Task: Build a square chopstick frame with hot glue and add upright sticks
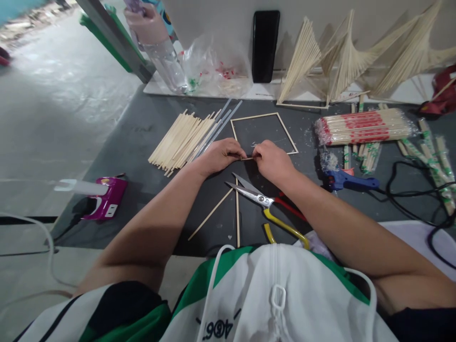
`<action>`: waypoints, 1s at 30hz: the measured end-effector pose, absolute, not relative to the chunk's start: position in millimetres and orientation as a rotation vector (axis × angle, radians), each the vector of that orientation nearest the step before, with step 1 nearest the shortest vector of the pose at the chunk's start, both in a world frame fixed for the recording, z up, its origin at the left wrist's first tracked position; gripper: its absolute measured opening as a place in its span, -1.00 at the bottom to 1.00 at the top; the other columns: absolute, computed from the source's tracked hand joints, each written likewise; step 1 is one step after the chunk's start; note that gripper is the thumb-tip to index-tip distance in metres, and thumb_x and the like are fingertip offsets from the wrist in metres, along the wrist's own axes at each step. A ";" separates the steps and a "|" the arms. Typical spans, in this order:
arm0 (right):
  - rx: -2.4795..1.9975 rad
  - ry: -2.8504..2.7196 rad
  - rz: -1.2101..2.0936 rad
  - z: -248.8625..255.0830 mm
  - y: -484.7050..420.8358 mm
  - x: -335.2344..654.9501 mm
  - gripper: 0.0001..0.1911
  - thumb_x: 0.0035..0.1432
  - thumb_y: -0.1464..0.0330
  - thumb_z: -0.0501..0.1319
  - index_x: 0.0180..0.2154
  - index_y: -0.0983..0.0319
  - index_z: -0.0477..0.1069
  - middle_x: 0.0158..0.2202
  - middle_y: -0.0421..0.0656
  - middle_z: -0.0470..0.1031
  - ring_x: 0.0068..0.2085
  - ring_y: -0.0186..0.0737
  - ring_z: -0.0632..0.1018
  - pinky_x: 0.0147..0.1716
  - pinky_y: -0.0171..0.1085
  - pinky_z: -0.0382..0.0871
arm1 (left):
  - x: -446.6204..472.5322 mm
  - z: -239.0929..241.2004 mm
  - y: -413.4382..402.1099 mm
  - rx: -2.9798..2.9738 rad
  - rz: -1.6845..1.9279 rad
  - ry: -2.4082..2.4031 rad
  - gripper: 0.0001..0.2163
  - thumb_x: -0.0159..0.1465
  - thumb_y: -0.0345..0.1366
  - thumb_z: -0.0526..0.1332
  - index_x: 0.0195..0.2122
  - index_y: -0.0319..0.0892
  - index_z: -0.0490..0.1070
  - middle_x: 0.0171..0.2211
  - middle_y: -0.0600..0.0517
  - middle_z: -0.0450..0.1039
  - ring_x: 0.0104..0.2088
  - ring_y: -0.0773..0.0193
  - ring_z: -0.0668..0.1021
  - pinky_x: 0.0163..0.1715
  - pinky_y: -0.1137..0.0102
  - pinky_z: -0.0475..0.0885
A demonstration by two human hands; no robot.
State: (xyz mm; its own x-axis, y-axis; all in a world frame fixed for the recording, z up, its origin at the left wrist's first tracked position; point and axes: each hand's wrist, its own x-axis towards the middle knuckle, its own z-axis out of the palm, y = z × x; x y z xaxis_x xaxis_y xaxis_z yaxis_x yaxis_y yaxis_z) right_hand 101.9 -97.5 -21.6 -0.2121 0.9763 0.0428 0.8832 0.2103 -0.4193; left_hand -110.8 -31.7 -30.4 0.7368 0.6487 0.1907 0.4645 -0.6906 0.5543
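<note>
A square frame of thin wooden sticks (pixel 254 116) lies flat on the dark table. At its near side, my left hand (pixel 228 151) pinches the near stick from the left. My right hand (pixel 269 156) pinches the same stick from the right, a small gap between the two sets of fingertips. Much of that stick is hidden under my fingers. Below my hands rest open scissors (pixel 261 198) with red and yellow handles, their blades over two loose sticks (pixel 238 218). Left of my left hand is a pile of wooden sticks (pixel 181 140), with clear glue sticks (pixel 223 123) along its right side.
A blue glue gun (pixel 351 181) with a black cable lies at right, near a wrapped bundle of sticks (pixel 366 126). Twisted stick structures (pixel 351 57), a black phone (pixel 265 47) and a bottle (pixel 160 57) stand at the back. A purple power socket (pixel 110 197) sits at left.
</note>
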 end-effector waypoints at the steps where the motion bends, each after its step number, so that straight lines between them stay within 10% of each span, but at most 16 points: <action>1: -1.754 -2.188 0.440 -21.3 -97.7 101.9 -0.74 0.32 0.45 0.07 -0.18 0.18 0.55 -0.08 -0.07 0.49 -0.19 -0.18 0.47 -0.33 -0.24 0.18 | -110.5 -29.7 -32.3 2.453 0.520 0.839 -0.81 0.28 -0.43 0.24 -0.22 -0.09 0.66 -0.21 0.01 0.58 -0.16 0.27 0.60 -0.08 0.37 0.45; 30: -1.794 -2.228 0.389 -16.4 -98.5 100.9 -0.74 0.29 0.46 0.07 -0.17 0.17 0.54 -0.07 -0.07 0.51 -0.19 -0.16 0.49 -0.35 -0.23 0.15 | -108.3 -27.1 -32.2 2.402 0.533 0.795 -0.86 0.25 -0.41 0.20 -0.30 -0.14 0.57 -0.30 0.03 0.52 -0.21 0.28 0.56 -0.07 0.36 0.42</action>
